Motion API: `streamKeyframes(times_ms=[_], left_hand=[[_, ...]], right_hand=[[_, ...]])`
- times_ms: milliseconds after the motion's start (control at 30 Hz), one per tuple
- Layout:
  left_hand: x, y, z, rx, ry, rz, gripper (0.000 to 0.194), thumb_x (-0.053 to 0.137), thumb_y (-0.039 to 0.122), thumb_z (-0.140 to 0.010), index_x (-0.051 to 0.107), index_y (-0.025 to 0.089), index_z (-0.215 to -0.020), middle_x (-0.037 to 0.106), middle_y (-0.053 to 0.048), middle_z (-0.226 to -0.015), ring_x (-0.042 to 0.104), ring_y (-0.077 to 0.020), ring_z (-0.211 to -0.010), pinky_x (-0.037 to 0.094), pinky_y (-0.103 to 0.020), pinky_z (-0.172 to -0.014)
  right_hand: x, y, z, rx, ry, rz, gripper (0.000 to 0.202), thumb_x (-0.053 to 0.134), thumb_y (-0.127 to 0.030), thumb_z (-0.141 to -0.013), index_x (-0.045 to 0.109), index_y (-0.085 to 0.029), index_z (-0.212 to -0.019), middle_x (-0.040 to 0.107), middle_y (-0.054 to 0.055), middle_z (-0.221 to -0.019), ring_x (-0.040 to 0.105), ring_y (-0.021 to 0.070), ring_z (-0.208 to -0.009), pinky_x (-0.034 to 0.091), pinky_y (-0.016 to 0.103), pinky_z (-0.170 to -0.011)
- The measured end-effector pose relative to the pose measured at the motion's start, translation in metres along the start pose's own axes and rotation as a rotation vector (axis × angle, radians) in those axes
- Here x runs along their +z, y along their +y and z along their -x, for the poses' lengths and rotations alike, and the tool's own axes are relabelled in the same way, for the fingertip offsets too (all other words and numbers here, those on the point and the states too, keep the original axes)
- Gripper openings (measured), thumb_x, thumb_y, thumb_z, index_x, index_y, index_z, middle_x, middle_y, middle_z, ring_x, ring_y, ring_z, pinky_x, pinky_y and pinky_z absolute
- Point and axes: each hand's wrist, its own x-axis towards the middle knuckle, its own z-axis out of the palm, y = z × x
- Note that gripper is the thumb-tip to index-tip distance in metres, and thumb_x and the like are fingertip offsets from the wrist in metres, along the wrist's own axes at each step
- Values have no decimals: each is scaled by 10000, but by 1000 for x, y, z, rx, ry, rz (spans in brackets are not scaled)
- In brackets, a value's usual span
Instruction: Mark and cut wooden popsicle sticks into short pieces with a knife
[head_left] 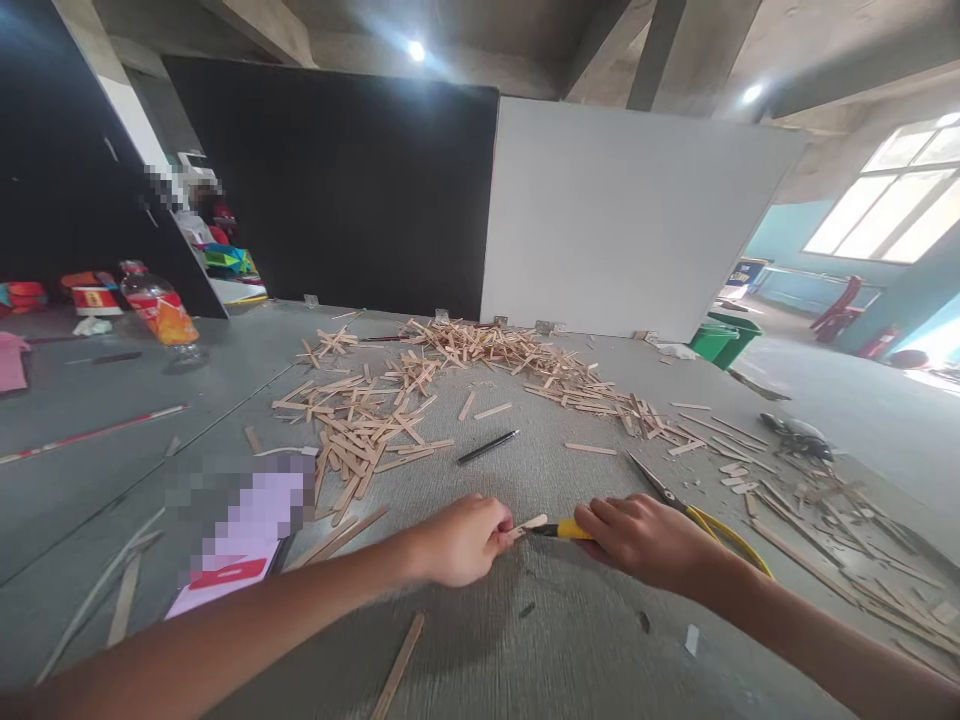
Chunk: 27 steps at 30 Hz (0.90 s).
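1. Wooden stick, small and pale, sits in the middle, just above the table, between the two hands.
2. The left hand pinches one end between thumb and fingers; the other end points towards the tool.
3. The right hand is wrapped round the tool's yellow handle, its dark tip at the stick. Whether the tip bites the wood or only touches it, I can't tell.
4. To do this well, I'd pinch firmly but leave the fingertips clear of the tip, brace both wrists on the table, and press slowly and squarely, since wood this thin could split or slip.
5. Scissors with yellow handles lie open beside the right hand, near enough to snag a knuckle. A dark pen lies ahead of both hands.
6. Further out, loose sticks heap in a rough arc; a bottle stands off to the left, and a green bin shows beyond the pale board.
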Motion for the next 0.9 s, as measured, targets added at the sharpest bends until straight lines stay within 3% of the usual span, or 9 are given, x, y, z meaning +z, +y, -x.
streamKeyframes(times_ms=[133,267,367,433,500,600,733,800,900], left_hand=[[2,4,2,16,30,-70,226,607,360,-1031,683,148,-1041,706,-36,-976,689,-170,-848,594,-365,-797],[3,6,2,25,42,-113,202,611,336,-1029,685,148,-1032,706,-31,-961,692,-173,-858,592,-376,-818],[4,6,1,20,50,-134,198,603,328,-1034,682,147,-1028,703,-27,-943,689,-169,-840,591,-367,-802],[5,6,0,23,48,-141,193,600,322,-1035,680,147,-1019,698,-23,-929,685,-166,-831,588,-362,-796],[5,6,0,25,47,-143,195,596,324,-1036,679,149,-1010,693,-19,-915,680,-166,-827,583,-364,-799],[5,6,-1,20,47,-138,209,591,341,-1036,677,152,-1006,688,-18,-912,674,-167,-825,577,-368,-803],[6,4,-1,32,54,-126,236,606,381,-1024,671,155,-1017,685,-28,-949,664,-171,-837,567,-368,-803],[6,3,-1,42,53,-121,248,606,395,-1023,669,156,-1013,682,-29,-952,659,-170,-836,564,-364,-798],[5,3,-1,42,40,-118,259,594,403,-1029,669,156,-1008,679,-23,-927,655,-161,-799,566,-349,-767]], right_hand=[[-17,-9,-6,72,-84,218,155,477,-103,-1008,560,-189,-910,607,5,-678,572,179,-519,187,375,-517],[8,18,-8,-32,-95,-75,190,464,-273,-1088,558,-183,-950,654,-13,-695,583,141,-517,220,340,-523],[13,32,-13,-64,-96,-115,274,424,-327,-1111,547,-189,-907,658,-18,-673,566,127,-495,210,333,-522],[-3,27,-20,-72,-107,-33,224,463,-281,-1086,558,-191,-904,651,-12,-656,552,138,-472,163,349,-518],[-26,15,-27,-101,-158,111,137,551,-133,-987,567,-194,-864,624,-10,-619,555,150,-462,117,364,-511],[-43,4,-33,-150,-254,194,197,626,-19,-843,560,-195,-785,619,7,-635,586,157,-503,104,369,-500],[-16,25,-28,-67,-241,-9,85,607,-207,-995,588,-198,-914,668,-21,-644,600,156,-493,140,344,-508],[-5,35,-25,-83,-244,-98,172,566,-299,-1044,576,-193,-910,676,-24,-660,600,144,-504,177,324,-510],[-19,28,-30,-124,-254,8,110,569,-208,-1021,590,-181,-916,662,-16,-665,572,143,-475,160,330,-497]])
